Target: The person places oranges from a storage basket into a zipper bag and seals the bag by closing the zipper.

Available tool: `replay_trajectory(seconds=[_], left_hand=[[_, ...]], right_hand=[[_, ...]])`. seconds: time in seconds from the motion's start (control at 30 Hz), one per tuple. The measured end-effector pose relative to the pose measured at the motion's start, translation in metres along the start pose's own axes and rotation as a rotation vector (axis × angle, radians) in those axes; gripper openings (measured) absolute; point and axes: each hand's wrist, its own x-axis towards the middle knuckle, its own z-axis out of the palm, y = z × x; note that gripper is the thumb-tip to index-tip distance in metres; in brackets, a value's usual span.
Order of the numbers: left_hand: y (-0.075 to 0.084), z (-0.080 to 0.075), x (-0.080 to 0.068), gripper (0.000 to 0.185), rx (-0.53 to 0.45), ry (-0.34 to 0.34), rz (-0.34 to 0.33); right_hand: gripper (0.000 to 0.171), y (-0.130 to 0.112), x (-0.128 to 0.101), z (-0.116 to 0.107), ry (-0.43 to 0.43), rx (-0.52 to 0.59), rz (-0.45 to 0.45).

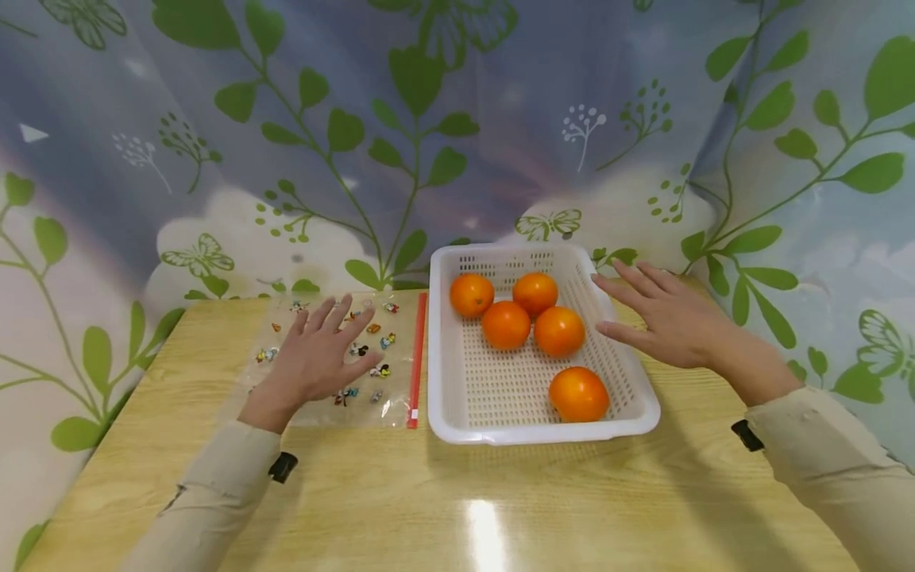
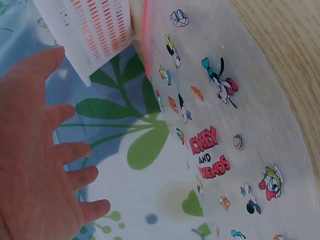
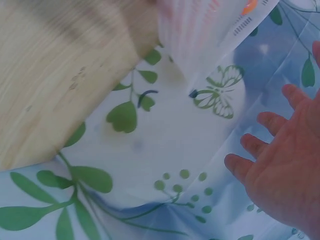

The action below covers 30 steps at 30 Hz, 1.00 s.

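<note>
Left hand point(image 1: 314, 357) is flat w/ fingers spread and straight, over a clear zip bag point(image 1: 389, 397) lying near the far-left part of the desk point(image 1: 400, 500); it grips nothing, and whether the palm actually touches the plastic can't be told. The bag is 1 pc, printed w/ small cartoon figures, w/ 1 red zip strip point(image 1: 416, 361) along the side that faces the basket; in the left wrist view the print reads "MICKEY AND FRIENDS" in part. Just beside that strip, toward the far-right part of the desk, sits 1 white slotted plastic basket point(image 1: 457, 397), its far rim close to the desk's back edge. Inside are 5 oranges point(image 1: 506, 325): 4 bunched toward the far end, touching or nearly so, and 1 orange point(image 1: 578, 394) alone near the basket's near-right corner. Right hand point(image 1: 668, 318) is also released, fingers straight and spread, at the basket's far-right rim; contact w/ the rim can't be told. Nothing lies between either hand and the item under or beside it. Behind and on both sides of the desk hangs a curtain point(image 1: 500, 119) w/ green leaves and butterflies, meeting the back edge. Both sleeves are beige, each w/ a dark strap at the wrist point(image 1: 283, 467).
</note>
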Motion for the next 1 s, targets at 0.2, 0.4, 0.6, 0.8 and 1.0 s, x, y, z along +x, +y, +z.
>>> replay_trajectory(seconds=[0.2,0.4,0.6,0.8,1.0], left_hand=[[0.006,0.004,0.004,0.073,-0.03,-0.038,-0.009],[0.008,0.007,0.007,0.072,-0.032,-0.07,-0.028],[0.009,0.012,0.013,0.07,-0.048,-0.056,-0.022],[0.014,0.02,0.02,0.07,-0.015,-0.058,0.003],[0.019,0.027,0.022,0.07,-0.016,-0.063,0.0]], right_hand=[[0.072,-0.011,0.012,-0.005,-0.012,0.012,-0.054],[0.072,-0.02,0.027,-0.007,-0.039,0.07,-0.061],[0.073,-0.026,0.046,-0.012,-0.047,0.103,-0.078],[0.073,-0.032,0.061,-0.014,-0.081,0.112,-0.09],[0.073,-0.04,0.075,-0.014,-0.104,0.113,-0.104]])
